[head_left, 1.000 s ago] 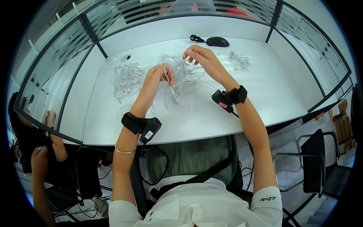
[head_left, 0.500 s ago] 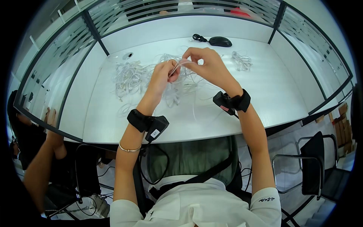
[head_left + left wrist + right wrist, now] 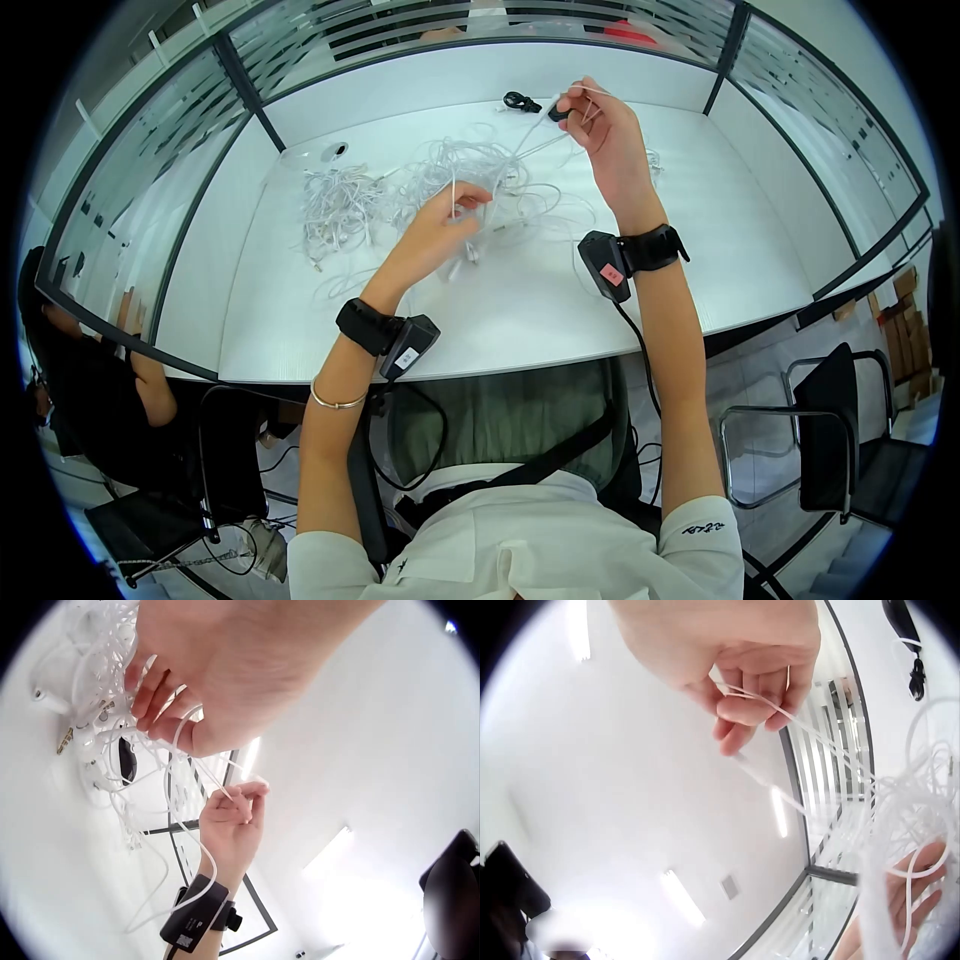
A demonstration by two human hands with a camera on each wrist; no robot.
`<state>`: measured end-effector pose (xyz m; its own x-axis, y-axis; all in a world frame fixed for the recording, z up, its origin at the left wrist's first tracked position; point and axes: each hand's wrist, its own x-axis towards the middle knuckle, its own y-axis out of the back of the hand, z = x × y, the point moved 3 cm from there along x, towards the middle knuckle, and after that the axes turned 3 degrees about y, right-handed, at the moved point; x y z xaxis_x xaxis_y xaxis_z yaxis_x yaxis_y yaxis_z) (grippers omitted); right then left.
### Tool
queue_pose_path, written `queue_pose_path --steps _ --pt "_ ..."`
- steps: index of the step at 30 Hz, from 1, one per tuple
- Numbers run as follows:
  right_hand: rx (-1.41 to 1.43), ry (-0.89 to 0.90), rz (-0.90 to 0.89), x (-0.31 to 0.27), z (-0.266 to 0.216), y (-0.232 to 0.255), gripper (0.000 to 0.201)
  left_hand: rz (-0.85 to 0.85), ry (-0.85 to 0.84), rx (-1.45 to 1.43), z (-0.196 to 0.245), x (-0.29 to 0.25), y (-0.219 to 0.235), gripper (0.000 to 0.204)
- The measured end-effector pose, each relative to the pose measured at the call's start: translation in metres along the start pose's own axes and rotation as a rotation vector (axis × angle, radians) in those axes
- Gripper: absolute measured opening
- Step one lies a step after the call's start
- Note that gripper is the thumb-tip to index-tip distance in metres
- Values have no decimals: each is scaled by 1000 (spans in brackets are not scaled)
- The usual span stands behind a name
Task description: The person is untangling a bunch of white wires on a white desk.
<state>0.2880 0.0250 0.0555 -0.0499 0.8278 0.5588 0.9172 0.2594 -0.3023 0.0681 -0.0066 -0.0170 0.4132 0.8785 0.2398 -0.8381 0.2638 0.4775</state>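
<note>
A tangle of white cables (image 3: 450, 165) lies mid-desk, with earphone pieces and metal plugs in it in the left wrist view. My right hand (image 3: 610, 135), raised at the back right of the tangle, grips thin white strands (image 3: 817, 735) that run down to the pile; a white piece (image 3: 751, 769) hangs by its fingertips. At the near side of the tangle is my left hand (image 3: 440, 230), fingers bent among the cables, a strand (image 3: 180, 735) looping by its thumb. Whether it pinches any strand I cannot tell.
Another heap of white cables (image 3: 340, 210) is on the left of the desk (image 3: 520, 320). A small bundle (image 3: 654, 160) and a black mouse (image 3: 560, 110) are partly behind my right hand. Low panels (image 3: 480, 75) border the desk; a person in black (image 3: 95, 390) sits at left.
My right hand has moved from beside the left hand up and to the right, drawing strands out of the tangle. The left hand has shifted slightly down and right, its fingers spreading.
</note>
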Motion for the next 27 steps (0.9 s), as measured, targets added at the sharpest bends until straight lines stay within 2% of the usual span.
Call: queue_pose_path --steps 1,5,8,9,12,13,16,17,21,25,27 --pt "-22 5 -53 -1 -2 -1 25 29 -28 71 1 -1 0 37" --pt "-536 -90 -420 -8 -6 -9 16 118 -155 373 -5 2 7 46" --pt "-1069 -54 -374 -15 3 -13 17 177 -175 567 -18 12 18 47" --pt "-1143 -14 -418 -17 9 -12 27 198 -169 621 -22 16 21 46" --pt "-1211 -51 -405 -17 17 -9 31 241 -222 681 -32 25 31 44" --pt "-1079 -168 -366 -15 13 -11 37 239 -209 667 -33 27 32 43" --pt "-677 -92 -210 -1 11 -4 43 235 -187 615 -33 29 32 41" --pt "-540 -119 -201 1 7 -1 42 238 -186 594 -32 28 32 41" --pt "-600 -158 -313 -3 3 -3 28 253 -180 574 -30 26 30 42" --pt "-284 16 -249 1 -3 1 21 293 -130 510 -23 23 26 43" --pt "-29 92 -108 5 -5 2 21 277 -90 457 -17 20 25 43"
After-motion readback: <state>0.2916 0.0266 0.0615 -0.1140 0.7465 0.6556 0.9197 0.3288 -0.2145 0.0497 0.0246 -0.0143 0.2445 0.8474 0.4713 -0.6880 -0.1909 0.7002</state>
